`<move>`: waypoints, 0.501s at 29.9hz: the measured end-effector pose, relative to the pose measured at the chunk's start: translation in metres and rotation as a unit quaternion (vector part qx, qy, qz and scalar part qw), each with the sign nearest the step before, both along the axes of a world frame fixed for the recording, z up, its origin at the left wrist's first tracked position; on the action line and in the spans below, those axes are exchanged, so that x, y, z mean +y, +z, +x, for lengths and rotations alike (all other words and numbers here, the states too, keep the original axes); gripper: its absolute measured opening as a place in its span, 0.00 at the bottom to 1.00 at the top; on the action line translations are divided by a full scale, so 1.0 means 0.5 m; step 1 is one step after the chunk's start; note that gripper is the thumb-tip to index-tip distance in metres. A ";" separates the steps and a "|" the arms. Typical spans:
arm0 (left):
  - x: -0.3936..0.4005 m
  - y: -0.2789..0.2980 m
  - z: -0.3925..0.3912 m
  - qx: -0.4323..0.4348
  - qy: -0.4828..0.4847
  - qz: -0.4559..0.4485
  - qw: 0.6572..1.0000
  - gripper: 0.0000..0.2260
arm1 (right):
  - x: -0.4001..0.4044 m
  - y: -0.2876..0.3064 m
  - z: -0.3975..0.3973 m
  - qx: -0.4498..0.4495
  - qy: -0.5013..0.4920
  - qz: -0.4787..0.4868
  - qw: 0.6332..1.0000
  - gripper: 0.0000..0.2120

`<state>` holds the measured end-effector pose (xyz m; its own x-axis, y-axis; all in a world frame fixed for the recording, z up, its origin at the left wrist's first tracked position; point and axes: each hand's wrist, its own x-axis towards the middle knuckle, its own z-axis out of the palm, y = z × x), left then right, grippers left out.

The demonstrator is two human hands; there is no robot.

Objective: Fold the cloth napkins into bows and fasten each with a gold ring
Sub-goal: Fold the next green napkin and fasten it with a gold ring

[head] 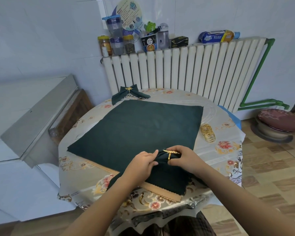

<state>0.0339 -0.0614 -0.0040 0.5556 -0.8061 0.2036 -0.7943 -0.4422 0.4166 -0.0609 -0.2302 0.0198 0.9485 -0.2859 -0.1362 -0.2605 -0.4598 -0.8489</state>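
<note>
Head view of a round surface covered by a glossy floral cloth, standing in a white-tiled room with a parquet floor. At the near edge, the left hand pinches the gathered end of a dark green napkin, its fingers curled round the fabric. The right hand grips the same bundle from the other side, fingers curled at a gold ring with a leaf ornament, which encircles the gathered cloth between the two hands. The rest of this napkin lies folded on the surface below the hands, over a tan cloth with a scalloped edge. Beyond it a stack of flat green napkins is spread across the middle of the surface. At the far edge sits a finished bow, ringed in gold. A loose pile of spare gold rings rests to the right of the stack. Behind the surface stands a white radiator with a green pipe; jars, bottles and packets line its top. A metal cabinet stands at left, a cushioned stool at right.
</note>
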 end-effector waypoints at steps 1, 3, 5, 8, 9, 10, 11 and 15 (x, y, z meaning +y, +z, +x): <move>-0.007 0.002 -0.004 -0.012 0.009 0.060 0.998 0.22 | 0.002 -0.010 0.000 -0.003 -0.007 -0.011 1.000 0.17; -0.024 0.004 -0.013 -0.030 0.031 0.146 0.988 0.24 | 0.005 -0.029 0.001 -0.004 -0.008 -0.041 0.999 0.18; -0.044 0.007 -0.024 0.001 0.057 0.174 0.983 0.23 | 0.004 -0.043 -0.004 -0.009 -0.009 -0.057 0.998 0.18; -0.062 0.005 -0.034 0.096 0.074 0.135 0.983 0.26 | 0.001 -0.060 -0.012 -0.022 -0.006 -0.080 0.997 0.20; -0.064 0.002 -0.035 0.116 0.079 0.113 0.984 0.28 | 0.000 -0.063 -0.014 -0.029 -0.003 -0.089 0.996 0.21; -0.063 -0.001 -0.035 0.125 0.084 0.091 0.984 0.28 | -0.001 -0.067 -0.015 -0.038 -0.001 -0.096 0.995 0.22; -0.060 -0.005 -0.034 0.125 0.085 0.072 0.986 0.28 | -0.002 -0.069 -0.017 -0.048 0.000 -0.101 0.994 0.23; -0.053 -0.003 -0.025 0.173 0.067 0.033 0.982 0.22 | -0.001 -0.083 -0.029 -0.071 -0.014 -0.121 0.990 0.25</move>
<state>0.0216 -0.0878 -0.0053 0.6841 -0.7264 -0.0662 -0.5436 -0.5683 0.6178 -0.0756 -0.2308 -0.0216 0.9443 -0.3208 0.0741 -0.1622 -0.6491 -0.7432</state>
